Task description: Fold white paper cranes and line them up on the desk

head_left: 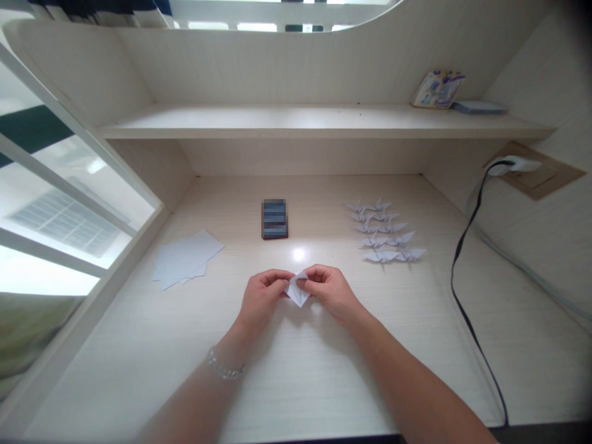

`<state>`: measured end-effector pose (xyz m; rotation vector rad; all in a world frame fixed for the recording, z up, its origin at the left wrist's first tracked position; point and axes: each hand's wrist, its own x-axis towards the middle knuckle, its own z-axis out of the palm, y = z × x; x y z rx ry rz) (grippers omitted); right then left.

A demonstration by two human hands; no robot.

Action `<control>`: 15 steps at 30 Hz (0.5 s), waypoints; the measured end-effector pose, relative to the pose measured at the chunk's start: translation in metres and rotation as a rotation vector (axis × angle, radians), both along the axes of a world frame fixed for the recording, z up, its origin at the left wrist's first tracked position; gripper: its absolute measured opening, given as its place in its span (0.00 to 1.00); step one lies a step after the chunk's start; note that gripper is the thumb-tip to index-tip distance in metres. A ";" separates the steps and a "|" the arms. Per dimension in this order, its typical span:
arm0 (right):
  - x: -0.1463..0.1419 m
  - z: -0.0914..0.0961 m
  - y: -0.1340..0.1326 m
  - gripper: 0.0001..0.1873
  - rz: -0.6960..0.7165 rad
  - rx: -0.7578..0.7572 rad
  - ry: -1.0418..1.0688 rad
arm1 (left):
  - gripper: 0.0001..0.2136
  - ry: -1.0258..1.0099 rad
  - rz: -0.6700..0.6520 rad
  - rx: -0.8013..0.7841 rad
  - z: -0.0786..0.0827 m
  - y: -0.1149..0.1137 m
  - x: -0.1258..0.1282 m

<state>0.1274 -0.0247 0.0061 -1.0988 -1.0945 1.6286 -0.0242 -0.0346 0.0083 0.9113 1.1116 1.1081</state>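
A small piece of folded white paper [300, 295], diamond-shaped with crease lines, is held up between both hands over the middle of the desk. My left hand [268, 293] pinches its left corner between thumb and fingers. On the other side, my right hand [329, 288] grips the upper right part, thumb lying on the paper's face. Two columns of folded paper cranes [386, 240] stand on the desk to the right. Several loose sheets of white paper [187, 258] lie overlapping at the left.
A phone-like dark object [274, 219], blurred out, lies behind the hands. At right, a black cable [456, 265] runs from a wall socket [539, 176] down across the desk. A shelf [277, 120] spans the back, bearing a colourful box [438, 89]. A window frame borders the left.
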 end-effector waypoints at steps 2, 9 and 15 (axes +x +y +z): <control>0.000 0.000 0.000 0.10 -0.004 0.001 0.005 | 0.07 -0.019 -0.005 -0.003 0.001 0.000 0.000; 0.000 0.001 0.000 0.10 -0.023 -0.027 0.075 | 0.09 0.082 0.057 0.046 0.001 -0.001 0.001; -0.002 0.004 -0.001 0.07 -0.079 -0.054 0.059 | 0.09 0.095 0.077 0.048 0.000 0.000 0.000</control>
